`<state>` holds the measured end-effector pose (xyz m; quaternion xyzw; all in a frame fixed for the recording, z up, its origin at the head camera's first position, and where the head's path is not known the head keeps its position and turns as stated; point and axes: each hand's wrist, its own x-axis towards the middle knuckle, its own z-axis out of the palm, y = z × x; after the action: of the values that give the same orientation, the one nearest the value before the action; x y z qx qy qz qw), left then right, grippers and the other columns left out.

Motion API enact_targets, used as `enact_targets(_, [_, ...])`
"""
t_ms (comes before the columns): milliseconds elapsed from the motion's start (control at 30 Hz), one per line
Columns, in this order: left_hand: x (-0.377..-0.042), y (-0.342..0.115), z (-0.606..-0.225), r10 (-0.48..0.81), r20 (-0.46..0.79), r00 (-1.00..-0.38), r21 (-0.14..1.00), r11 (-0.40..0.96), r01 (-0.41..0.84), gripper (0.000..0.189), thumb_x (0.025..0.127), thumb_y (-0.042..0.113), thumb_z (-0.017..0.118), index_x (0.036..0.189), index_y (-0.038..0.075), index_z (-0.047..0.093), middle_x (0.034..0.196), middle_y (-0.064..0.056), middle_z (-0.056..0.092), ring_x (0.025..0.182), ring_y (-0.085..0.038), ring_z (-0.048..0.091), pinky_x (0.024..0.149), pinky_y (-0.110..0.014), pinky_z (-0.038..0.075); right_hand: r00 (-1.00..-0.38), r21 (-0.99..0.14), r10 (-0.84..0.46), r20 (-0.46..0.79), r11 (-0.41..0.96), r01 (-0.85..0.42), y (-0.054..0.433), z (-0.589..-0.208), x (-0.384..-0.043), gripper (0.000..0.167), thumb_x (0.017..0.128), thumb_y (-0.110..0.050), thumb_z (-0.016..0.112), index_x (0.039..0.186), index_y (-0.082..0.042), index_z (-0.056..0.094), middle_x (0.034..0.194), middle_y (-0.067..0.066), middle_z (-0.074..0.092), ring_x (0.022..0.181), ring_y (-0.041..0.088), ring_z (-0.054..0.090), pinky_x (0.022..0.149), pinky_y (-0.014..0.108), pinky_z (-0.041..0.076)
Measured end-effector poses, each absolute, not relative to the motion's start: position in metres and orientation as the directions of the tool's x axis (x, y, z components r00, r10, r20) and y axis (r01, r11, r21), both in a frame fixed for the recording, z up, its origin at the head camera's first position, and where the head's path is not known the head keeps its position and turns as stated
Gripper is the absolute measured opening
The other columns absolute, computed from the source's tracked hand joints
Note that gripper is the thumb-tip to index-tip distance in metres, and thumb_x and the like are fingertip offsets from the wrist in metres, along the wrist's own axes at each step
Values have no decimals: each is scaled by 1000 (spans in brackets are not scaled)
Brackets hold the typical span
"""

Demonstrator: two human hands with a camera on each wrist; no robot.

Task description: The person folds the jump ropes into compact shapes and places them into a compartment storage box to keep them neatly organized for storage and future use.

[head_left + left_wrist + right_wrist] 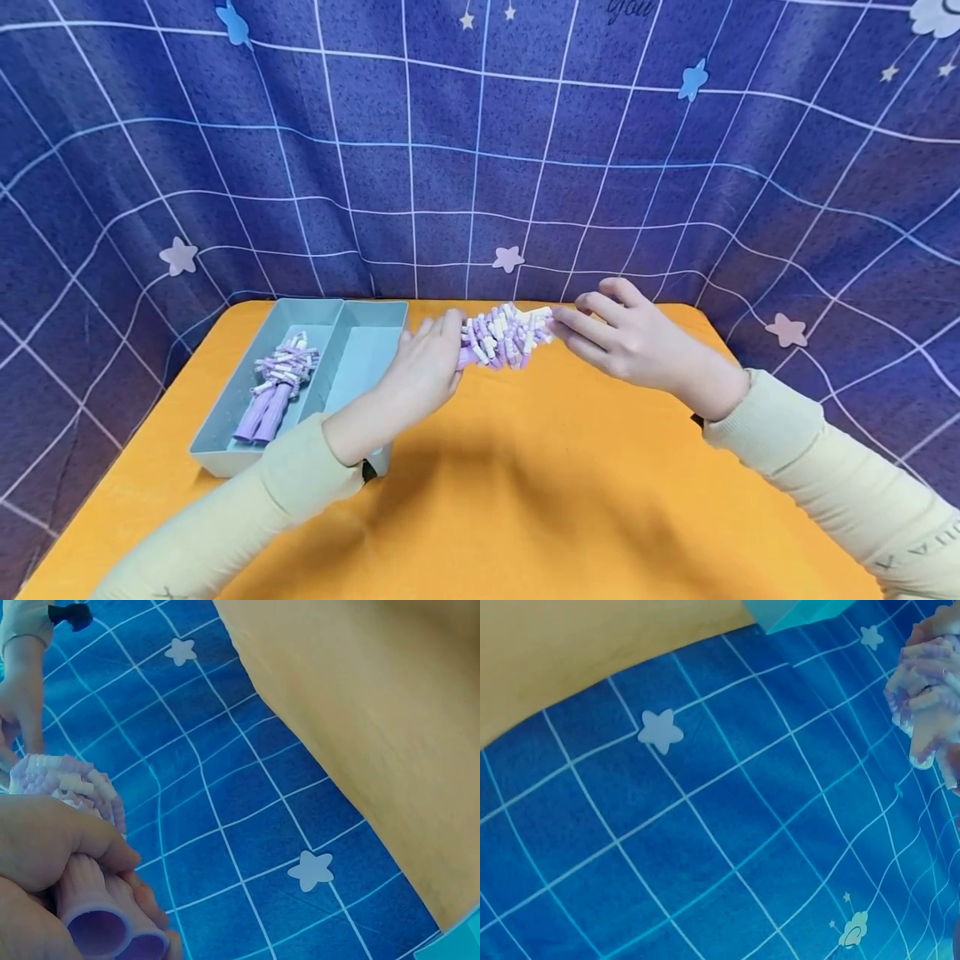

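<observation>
My left hand (423, 358) grips a bundle of short lilac and white rolled pieces (498, 335) above the table. Two hollow lilac tubes (94, 919) stick out of the bundle, and the left fingers curl round them. At the bundle's other end my right hand (618, 337) pinches a white piece with its fingertips; its thumb is hidden in the head view. In the right wrist view, the bundle (926, 697) shows at the right edge. A similar bundle (281, 375) with two lilac tubes lies in the left compartment of a blue-grey tray (330, 400).
The tray has two compartments and stands at the left of the orange table (525, 475). Behind the table hangs a dark blue curtain (480, 192) with a white grid and stars.
</observation>
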<state>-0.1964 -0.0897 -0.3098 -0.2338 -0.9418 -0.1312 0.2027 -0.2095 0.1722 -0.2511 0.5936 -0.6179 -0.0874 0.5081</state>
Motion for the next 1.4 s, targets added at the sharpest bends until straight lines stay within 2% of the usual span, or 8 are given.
enact_targets(67, [-196,-90,-310,371,455,-809,143,867,478,47,77,7,71,115,1,45,100,-14,61,91,-30,54,71,-44,39,239,715,-814,529,275,-643,173,-252,-208,16,90,0,52,94,2,67,94,12,70,76,27,58,70,43,44])
enact_targets(167, [-198,-92,-310,341,481,-808,128,884,450,50,75,7,73,116,1,46,100,-14,61,90,-31,53,68,-43,38,226,704,-817,530,276,-654,173,-253,-205,12,88,-3,51,90,2,62,94,11,71,77,26,61,70,41,45])
enact_targets(367, [-199,-96,-312,346,474,-810,119,886,448,51,75,8,73,117,2,45,103,-15,61,90,-31,52,69,-44,37,153,675,-859,489,262,-689,177,-252,-203,13,81,-8,44,85,-1,55,106,10,70,81,24,61,73,41,45])
enact_targets(567, [-199,-102,-312,366,471,-802,138,868,477,46,78,14,69,116,4,45,104,-12,61,90,-29,51,70,-41,35,85,678,-888,451,279,-680,185,-250,-203,14,87,-11,43,88,-4,56,114,7,66,90,26,59,75,44,43])
enact_targets(800, [-195,-105,-310,427,458,-779,191,809,556,53,74,17,64,120,2,43,106,-12,54,93,-28,45,72,-39,31,61,683,-888,455,304,-664,195,-252,-203,15,95,-8,45,94,-3,59,113,10,64,92,29,59,75,48,44])
enact_targets(1000, [-189,-107,-310,439,449,-778,176,810,559,50,81,14,64,123,1,42,106,-14,50,93,-29,43,69,-36,32,31,684,-894,447,319,-656,199,-258,-204,21,97,-3,41,101,-2,61,114,14,62,94,32,58,76,48,45])
enact_targets(1233, [-181,-118,-305,350,448,-823,250,835,491,50,84,20,68,124,2,42,109,-16,48,98,-33,43,70,-41,33,-44,614,-845,533,422,-667,200,-269,-204,27,97,-9,40,115,-6,61,119,14,61,94,33,58,77,48,44])
enact_targets(1400, [-185,-136,-309,244,435,-867,299,869,394,56,84,22,69,126,-1,40,115,-21,46,103,-38,42,75,-47,33,-115,521,-770,628,526,-672,203,-278,-205,27,94,-16,44,112,-6,61,118,15,61,92,35,58,75,50,43])
